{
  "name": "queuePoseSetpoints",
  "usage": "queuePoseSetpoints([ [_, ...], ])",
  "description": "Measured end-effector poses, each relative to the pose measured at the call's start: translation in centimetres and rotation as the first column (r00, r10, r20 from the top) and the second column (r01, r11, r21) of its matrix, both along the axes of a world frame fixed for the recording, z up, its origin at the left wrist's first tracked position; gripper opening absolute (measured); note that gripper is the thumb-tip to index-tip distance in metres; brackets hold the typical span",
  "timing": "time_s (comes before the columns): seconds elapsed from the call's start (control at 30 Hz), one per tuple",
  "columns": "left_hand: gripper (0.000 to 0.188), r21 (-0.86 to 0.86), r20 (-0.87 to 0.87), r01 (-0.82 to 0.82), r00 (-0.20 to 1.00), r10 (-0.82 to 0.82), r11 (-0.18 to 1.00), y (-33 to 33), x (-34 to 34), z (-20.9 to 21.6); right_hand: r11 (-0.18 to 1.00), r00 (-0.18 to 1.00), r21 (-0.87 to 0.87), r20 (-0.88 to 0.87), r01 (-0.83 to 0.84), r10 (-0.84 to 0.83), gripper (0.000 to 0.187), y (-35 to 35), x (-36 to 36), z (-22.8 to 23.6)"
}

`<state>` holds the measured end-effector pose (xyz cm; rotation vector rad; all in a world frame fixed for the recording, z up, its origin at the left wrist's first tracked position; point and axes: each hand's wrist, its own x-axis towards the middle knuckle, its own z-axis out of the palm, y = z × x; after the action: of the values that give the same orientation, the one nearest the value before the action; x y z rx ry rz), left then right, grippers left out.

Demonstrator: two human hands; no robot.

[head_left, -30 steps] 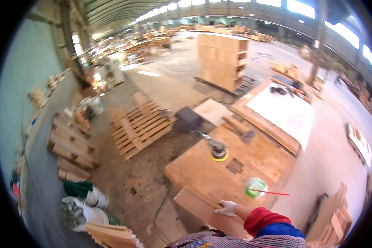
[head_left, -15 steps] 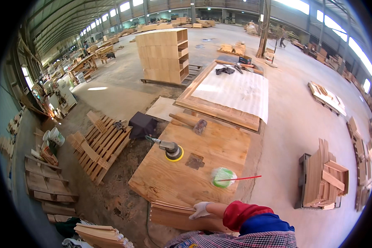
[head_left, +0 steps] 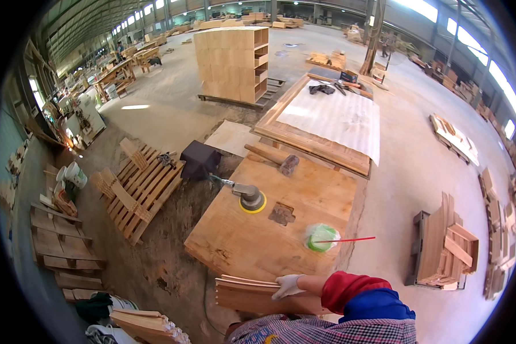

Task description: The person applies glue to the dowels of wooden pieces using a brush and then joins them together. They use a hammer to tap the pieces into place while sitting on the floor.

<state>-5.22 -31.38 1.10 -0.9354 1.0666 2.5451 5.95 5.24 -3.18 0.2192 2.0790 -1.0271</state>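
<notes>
My right hand [head_left: 288,286], in a white glove, is closed over the upper edge of a few thin wooden boards [head_left: 249,295] standing on edge together at the near side of the work table [head_left: 241,243]. The fingers lie on the boards' near face. A red and blue sleeve covers that arm. My left hand is out of sight. On the table beyond the boards lie a disc sander [head_left: 247,196] with a yellow rim, a wooden-handled mallet [head_left: 288,165] and a green roll in clear plastic [head_left: 321,237] with a thin red stick [head_left: 355,239] across it.
More boards [head_left: 143,324] are stacked at the lower left. A slatted pallet [head_left: 146,189] and a black-covered box [head_left: 200,159] stand left of the table. Beyond it are a framed panel [head_left: 332,123] and a wooden cabinet [head_left: 232,66]. A crate of wood strips [head_left: 444,246] stands right.
The whole view has shifted slightly, with the table and boards now further right in the picture. My right hand keeps its hold on the boards.
</notes>
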Motion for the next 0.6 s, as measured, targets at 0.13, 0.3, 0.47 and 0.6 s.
queuePoseSetpoints([
  [0.13, 0.078, 0.028, -0.013, -0.109, 0.994, 0.11, 0.994, -5.4, 0.2, -1.1, 1.0, 1.0, -0.012, 0.0, 0.0, 0.0, 0.085, -0.7, -1.9, 1.8],
  [0.3, 0.077, 0.093, -0.1, -0.296, 0.947, 0.305, 0.951, -17.0, 2.4, -3.6, 0.991, 0.991, -0.043, 0.062, 0.124, -0.121, 0.091, -2.1, -4.5, 5.2],
  [0.47, 0.076, 0.186, -0.212, -0.416, 0.868, 0.449, 0.89, -26.4, 3.1, -3.3, 0.974, 0.973, 0.037, 0.05, 0.222, -0.224, 0.083, -5.7, -6.8, 7.1],
  [0.6, 0.076, 0.229, -0.23, -0.476, 0.821, 0.522, 0.849, -29.9, 2.3, -3.4, 0.95, 0.937, -0.018, 0.173, 0.311, -0.304, 0.09, -7.9, -9.8, 6.1],
])
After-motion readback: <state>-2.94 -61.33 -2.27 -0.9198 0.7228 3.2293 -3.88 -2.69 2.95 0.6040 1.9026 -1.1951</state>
